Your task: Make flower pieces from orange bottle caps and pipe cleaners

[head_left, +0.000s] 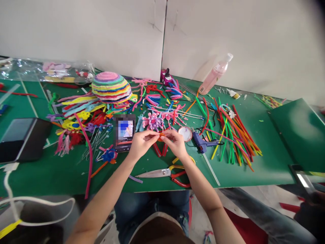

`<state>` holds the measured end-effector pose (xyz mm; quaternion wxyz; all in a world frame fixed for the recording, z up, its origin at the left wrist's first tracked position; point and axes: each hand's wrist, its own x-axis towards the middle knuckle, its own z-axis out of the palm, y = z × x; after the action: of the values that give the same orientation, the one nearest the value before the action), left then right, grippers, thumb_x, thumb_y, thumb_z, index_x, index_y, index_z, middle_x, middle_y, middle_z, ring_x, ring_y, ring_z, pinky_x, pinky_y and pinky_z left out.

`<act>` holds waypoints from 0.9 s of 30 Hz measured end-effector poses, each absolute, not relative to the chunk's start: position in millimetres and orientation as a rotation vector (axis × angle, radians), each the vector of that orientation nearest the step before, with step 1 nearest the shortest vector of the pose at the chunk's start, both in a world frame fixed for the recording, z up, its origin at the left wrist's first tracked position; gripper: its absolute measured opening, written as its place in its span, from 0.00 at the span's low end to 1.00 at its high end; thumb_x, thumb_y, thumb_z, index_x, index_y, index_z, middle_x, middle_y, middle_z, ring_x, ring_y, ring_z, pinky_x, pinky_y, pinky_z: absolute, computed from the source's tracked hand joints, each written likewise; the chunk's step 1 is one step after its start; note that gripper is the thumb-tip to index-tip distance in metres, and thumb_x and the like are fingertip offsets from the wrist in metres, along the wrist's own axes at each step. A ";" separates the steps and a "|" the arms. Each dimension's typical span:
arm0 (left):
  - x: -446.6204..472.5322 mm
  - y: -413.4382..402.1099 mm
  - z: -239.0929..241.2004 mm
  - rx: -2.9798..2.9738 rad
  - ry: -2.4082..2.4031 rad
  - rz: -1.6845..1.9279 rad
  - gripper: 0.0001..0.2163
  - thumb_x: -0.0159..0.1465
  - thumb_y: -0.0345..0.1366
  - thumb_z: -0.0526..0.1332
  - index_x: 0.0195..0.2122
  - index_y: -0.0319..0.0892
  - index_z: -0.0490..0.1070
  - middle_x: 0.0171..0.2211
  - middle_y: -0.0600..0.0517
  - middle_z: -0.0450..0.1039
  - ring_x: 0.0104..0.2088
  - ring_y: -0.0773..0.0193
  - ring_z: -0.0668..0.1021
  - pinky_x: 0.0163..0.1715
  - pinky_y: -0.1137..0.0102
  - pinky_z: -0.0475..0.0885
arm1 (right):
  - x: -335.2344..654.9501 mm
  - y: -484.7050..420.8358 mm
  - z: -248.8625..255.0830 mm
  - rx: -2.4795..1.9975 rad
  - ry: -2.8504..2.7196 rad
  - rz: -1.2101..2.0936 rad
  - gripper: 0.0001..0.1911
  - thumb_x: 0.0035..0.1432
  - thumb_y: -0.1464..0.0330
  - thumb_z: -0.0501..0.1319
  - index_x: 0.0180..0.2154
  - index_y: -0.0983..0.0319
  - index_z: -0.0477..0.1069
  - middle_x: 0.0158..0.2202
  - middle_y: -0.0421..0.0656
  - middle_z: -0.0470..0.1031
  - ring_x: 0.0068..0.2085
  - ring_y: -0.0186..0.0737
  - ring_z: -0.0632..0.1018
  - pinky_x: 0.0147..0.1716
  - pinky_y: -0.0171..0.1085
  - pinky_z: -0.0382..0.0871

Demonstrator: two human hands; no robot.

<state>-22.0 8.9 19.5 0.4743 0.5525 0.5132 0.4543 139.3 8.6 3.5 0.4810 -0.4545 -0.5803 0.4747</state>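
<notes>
Both my hands meet over the middle of the green table. Between their fingertips is a small orange piece (160,137), which looks like bent pipe cleaner. My left hand (142,144) pinches its left side, and my right hand (175,141) pinches the right side. Scissors (165,173) with red and yellow handles lie below the hands, partly under my right forearm. A phone (124,132) showing a picture is left of my left hand. A blue glue gun (203,142) rests to the right, beside a small round dish (185,134). Pink pipe-cleaner flowers (153,121) lie just beyond my fingers.
A bundle of loose pipe cleaners (232,135) spreads at the right. A striped, dome-shaped piece (111,87) sits at the back left. A pink bottle (214,76) leans near the wall. A dark box-like device (22,139) stands at the far left. Another person's leg (264,213) shows at lower right.
</notes>
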 end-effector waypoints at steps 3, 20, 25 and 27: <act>-20.9 7.3 19.6 1.362 1.292 1.132 0.07 0.55 0.38 0.65 0.32 0.40 0.78 0.30 0.49 0.80 0.30 0.61 0.81 0.32 0.70 0.77 | 139.0 8.2 3.7 -1.115 -1.432 1.126 0.11 0.53 0.61 0.64 0.37 0.60 0.73 0.31 0.41 0.78 0.31 0.33 0.78 0.31 0.33 0.72; -19.3 11.5 13.8 1.022 1.191 1.117 0.10 0.48 0.38 0.70 0.29 0.39 0.79 0.24 0.50 0.78 0.26 0.63 0.79 0.29 0.71 0.76 | 139.2 7.6 7.5 -1.190 -1.243 1.257 0.14 0.46 0.58 0.68 0.30 0.61 0.76 0.28 0.41 0.78 0.28 0.34 0.78 0.28 0.34 0.74; -18.5 10.6 15.2 1.061 1.199 1.133 0.10 0.48 0.39 0.70 0.29 0.39 0.78 0.26 0.49 0.79 0.27 0.62 0.80 0.29 0.71 0.76 | 140.9 7.5 4.7 -1.167 -1.231 1.290 0.13 0.46 0.59 0.69 0.32 0.60 0.76 0.30 0.41 0.79 0.31 0.36 0.79 0.32 0.36 0.76; -18.2 8.8 17.1 1.161 1.231 1.152 0.09 0.51 0.39 0.68 0.30 0.40 0.78 0.27 0.49 0.80 0.28 0.61 0.80 0.29 0.70 0.77 | 141.3 7.2 5.5 -1.160 -1.246 1.300 0.14 0.47 0.58 0.68 0.34 0.60 0.77 0.32 0.42 0.80 0.33 0.37 0.80 0.35 0.37 0.76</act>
<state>-18.2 8.8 17.1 0.5203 0.4842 0.5136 0.4807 141.3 7.2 5.5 0.4794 -0.4752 -0.5104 0.5327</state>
